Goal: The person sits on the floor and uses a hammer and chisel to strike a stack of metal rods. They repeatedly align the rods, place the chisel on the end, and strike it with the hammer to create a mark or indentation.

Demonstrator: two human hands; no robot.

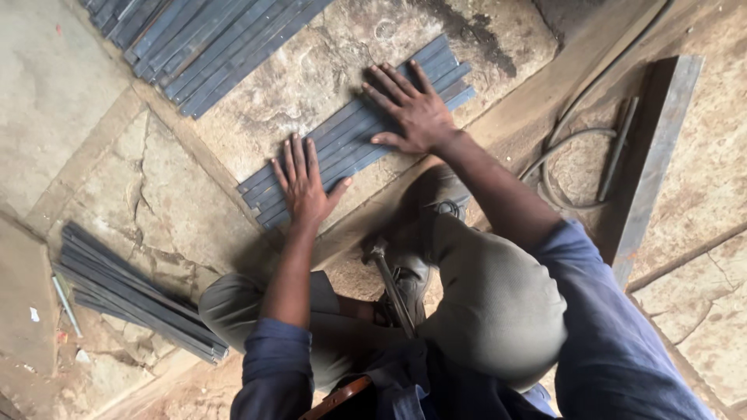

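Observation:
Several flat grey metal strips [342, 136] lie side by side on the stone floor in front of me. My left hand [304, 183] rests flat on their near end with fingers spread. My right hand [411, 109] presses flat on the far part of the same strips, fingers also spread. Neither hand grips anything. I crouch over them, with my knees and a boot [420, 218] below the strips.
A larger stack of metal strips [202, 43] lies at the top left. Another bundle [132, 292] sits at the left. A hammer [389, 284] rests between my legs. A long steel bar [654, 163] and a cable [564, 155] lie to the right.

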